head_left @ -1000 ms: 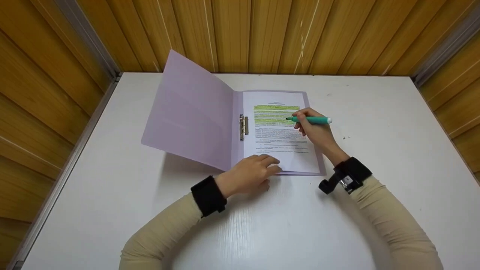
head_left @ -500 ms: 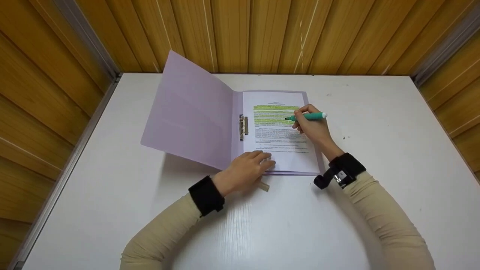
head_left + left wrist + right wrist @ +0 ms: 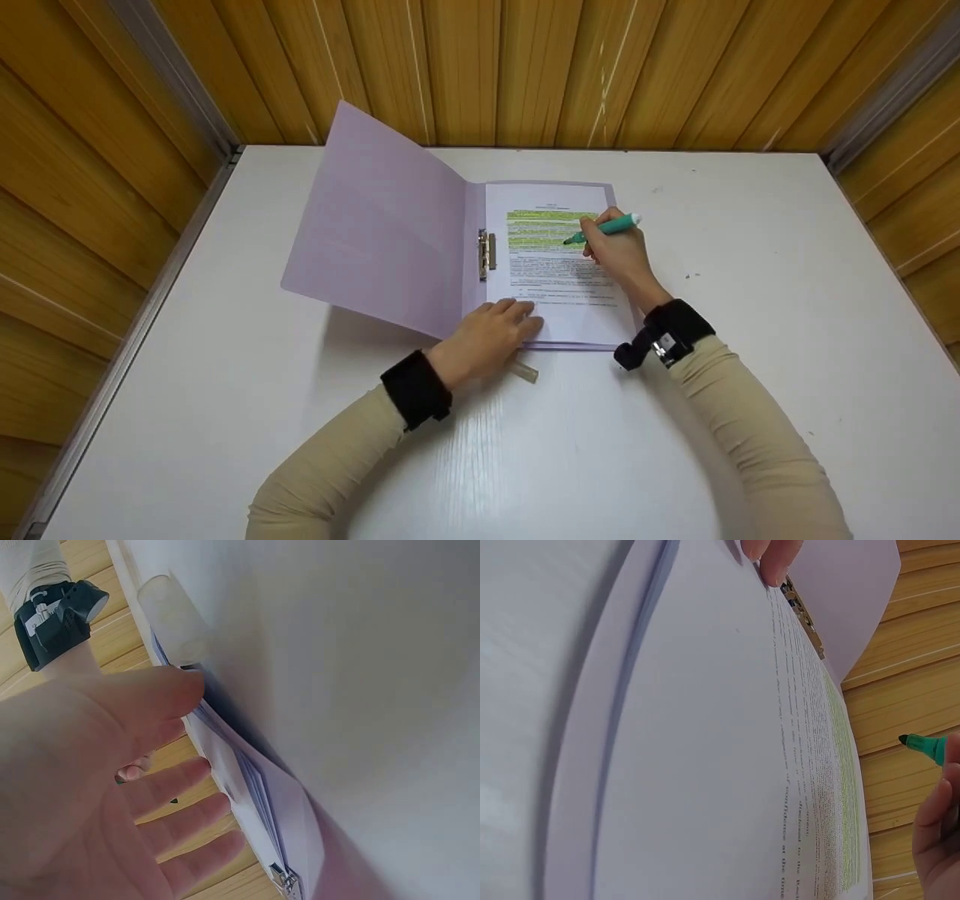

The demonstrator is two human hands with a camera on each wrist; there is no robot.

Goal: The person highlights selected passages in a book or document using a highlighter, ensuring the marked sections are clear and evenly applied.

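A lilac folder [image 3: 382, 232] lies open on the white table [image 3: 225, 360], its cover raised at the left. Inside it lies a printed page [image 3: 559, 292] with several lines marked green near the top. My right hand [image 3: 619, 251] grips a teal highlighter [image 3: 604, 227] whose tip points at the marked lines [image 3: 841, 787]; the highlighter's tip [image 3: 922, 746] shows in the right wrist view. My left hand [image 3: 491, 337] rests with straight fingers on the page's lower left corner [image 3: 225, 765]. The highlighter's clear cap [image 3: 523, 371] lies on the table just below the folder, beside my left hand.
A metal clip [image 3: 486, 253] sits at the folder's spine. Wooden panel walls [image 3: 525, 67] close in the table at the back and on both sides. Bare table surface stretches out left, right and in front of the folder.
My right hand has slid the highlighter leftward and slightly up along the marked lines. My left hand has shifted a little to the left, uncovering the clear cap beside it.
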